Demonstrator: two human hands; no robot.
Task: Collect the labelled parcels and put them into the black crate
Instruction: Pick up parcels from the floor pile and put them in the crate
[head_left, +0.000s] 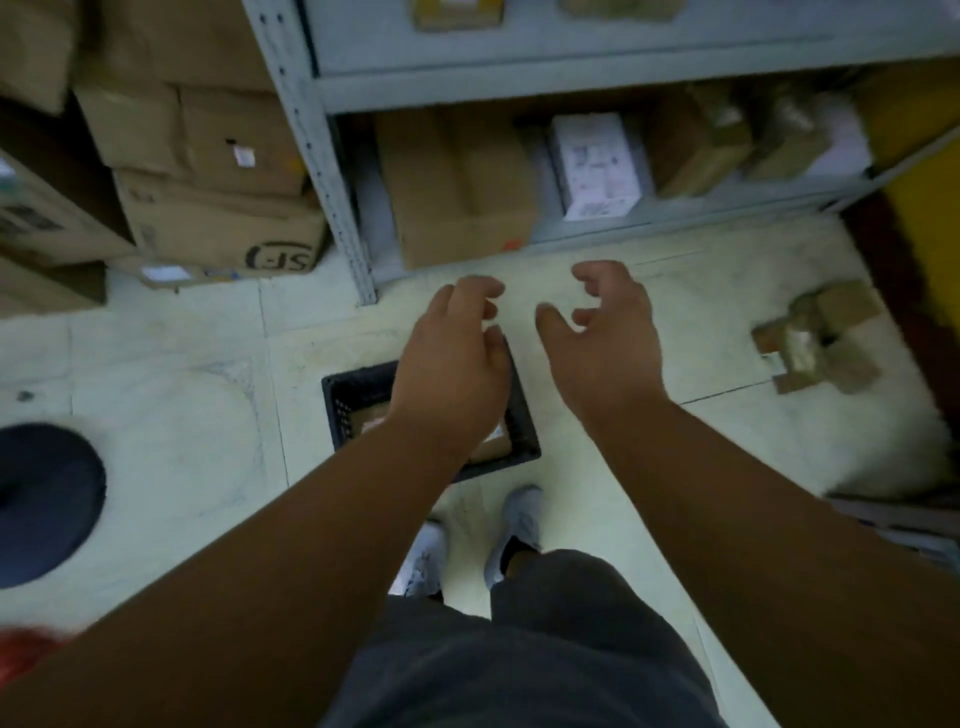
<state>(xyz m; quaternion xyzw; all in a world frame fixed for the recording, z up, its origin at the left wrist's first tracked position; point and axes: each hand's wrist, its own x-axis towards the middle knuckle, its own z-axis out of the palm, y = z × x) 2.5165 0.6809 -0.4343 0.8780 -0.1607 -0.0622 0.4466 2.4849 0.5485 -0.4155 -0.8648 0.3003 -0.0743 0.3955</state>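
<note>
Left hand (452, 369) and right hand (602, 348) hang empty above the crate (337, 400), fingers (597, 278) loosely curled and apart, touching nothing

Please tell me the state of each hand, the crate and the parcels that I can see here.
left hand: empty, fingers loosely curled, above the crate
right hand: empty, fingers loosely curled
black crate: on the floor, a brown parcel inside
white labelled parcel: on the lowest shelf
taped parcel: on the floor, right

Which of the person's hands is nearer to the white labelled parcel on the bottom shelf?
Right. The right hand hovers just below the white labelled parcel; the left hand hangs further left, over the black crate.
</note>
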